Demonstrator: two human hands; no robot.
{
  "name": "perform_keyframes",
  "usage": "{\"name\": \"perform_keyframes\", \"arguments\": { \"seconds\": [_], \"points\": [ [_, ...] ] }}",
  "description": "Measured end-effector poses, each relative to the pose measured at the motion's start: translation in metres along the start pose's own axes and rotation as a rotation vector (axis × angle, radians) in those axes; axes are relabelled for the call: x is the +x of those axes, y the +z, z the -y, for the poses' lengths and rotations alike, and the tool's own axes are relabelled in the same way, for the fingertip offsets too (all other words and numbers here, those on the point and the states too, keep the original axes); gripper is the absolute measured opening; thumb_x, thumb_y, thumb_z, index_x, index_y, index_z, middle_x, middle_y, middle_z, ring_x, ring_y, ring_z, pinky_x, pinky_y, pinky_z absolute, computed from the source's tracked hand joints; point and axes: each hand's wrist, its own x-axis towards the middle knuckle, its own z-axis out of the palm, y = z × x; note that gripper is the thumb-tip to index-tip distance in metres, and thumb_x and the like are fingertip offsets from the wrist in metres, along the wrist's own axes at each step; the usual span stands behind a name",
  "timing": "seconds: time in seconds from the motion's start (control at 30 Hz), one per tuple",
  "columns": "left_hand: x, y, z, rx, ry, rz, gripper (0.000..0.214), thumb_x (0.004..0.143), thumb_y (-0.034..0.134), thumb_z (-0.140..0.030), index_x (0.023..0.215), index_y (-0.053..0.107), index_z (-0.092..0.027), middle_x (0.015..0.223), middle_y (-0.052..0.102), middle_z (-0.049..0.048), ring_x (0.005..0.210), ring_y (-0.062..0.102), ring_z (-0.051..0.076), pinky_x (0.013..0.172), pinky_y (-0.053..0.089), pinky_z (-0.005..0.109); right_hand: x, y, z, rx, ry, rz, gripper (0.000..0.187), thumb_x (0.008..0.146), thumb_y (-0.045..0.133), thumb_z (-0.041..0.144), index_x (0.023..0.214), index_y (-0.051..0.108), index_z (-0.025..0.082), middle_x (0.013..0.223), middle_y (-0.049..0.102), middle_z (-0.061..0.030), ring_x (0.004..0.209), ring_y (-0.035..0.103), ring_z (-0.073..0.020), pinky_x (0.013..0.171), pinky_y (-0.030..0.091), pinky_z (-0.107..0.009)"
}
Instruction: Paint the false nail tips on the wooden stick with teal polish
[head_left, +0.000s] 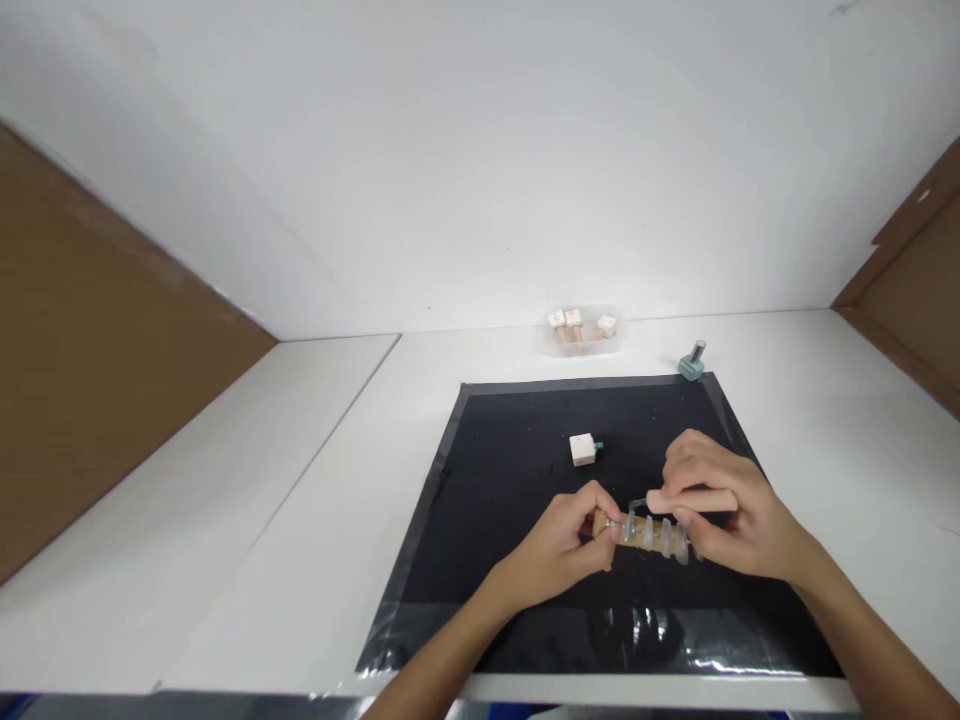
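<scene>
My left hand [571, 540] pinches the left end of a tan wooden-looking strip [637, 530] bearing several clear false nails [666, 537]. One false nail near that hand carries a green tint [630, 525]. My right hand [731, 505] grips the pale pink cap of a nail polish brush [694, 500], its green-coated tip at the tinted nail. The right fingers hide the far end of the strip. Behind the hands, a white cube-shaped polish bottle [582, 450] lies on its side on the black mat, its uncapped green neck pointing right.
The black mat [517, 430] is edged with shiny tape on the white table [330, 500]. A clear tray [581, 346] at the back holds several white bottles with pink caps. A teal bottle with a silver cap [691, 364] stands at the mat's far right corner. Brown panels flank both sides.
</scene>
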Motion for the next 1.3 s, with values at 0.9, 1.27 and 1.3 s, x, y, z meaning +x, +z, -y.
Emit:
{"name": "perform_keyframes", "arguments": {
  "seconds": [0.9, 1.27, 1.3],
  "points": [
    [0.0, 0.002, 0.009, -0.946, -0.116, 0.171, 0.025, 0.08, 0.06, -0.032, 0.072, 0.041, -0.018, 0.049, 0.044, -0.0087, 0.037, 0.04, 0.003, 0.033, 0.043, 0.015, -0.003, 0.005, 0.0, 0.204, 0.08, -0.02, 0.014, 0.084, 0.053, 0.012, 0.092, 0.058, 0.023, 0.076, 0.056, -0.0033, 0.069, 0.054, -0.0177, 0.056, 0.043, -0.03],
    [0.001, -0.002, 0.007, -1.035, -0.188, 0.233, 0.028, 0.076, 0.064, -0.035, 0.073, 0.043, -0.017, 0.051, 0.044, -0.0082, 0.034, 0.038, 0.002, 0.032, 0.044, 0.015, -0.002, 0.005, 0.0, 0.151, 0.051, -0.018, 0.016, 0.082, 0.053, 0.011, 0.092, 0.057, 0.023, 0.074, 0.057, -0.0029, 0.069, 0.055, -0.0185, 0.056, 0.044, -0.031],
    [0.001, -0.002, 0.007, -1.043, -0.194, 0.233, 0.028, 0.076, 0.064, -0.035, 0.072, 0.043, -0.017, 0.051, 0.045, -0.0081, 0.034, 0.038, 0.002, 0.032, 0.044, 0.016, -0.002, 0.005, 0.0, 0.146, 0.05, -0.028, 0.016, 0.082, 0.053, 0.011, 0.092, 0.057, 0.024, 0.074, 0.056, -0.0028, 0.069, 0.054, -0.0184, 0.055, 0.044, -0.031]
  ]
}}
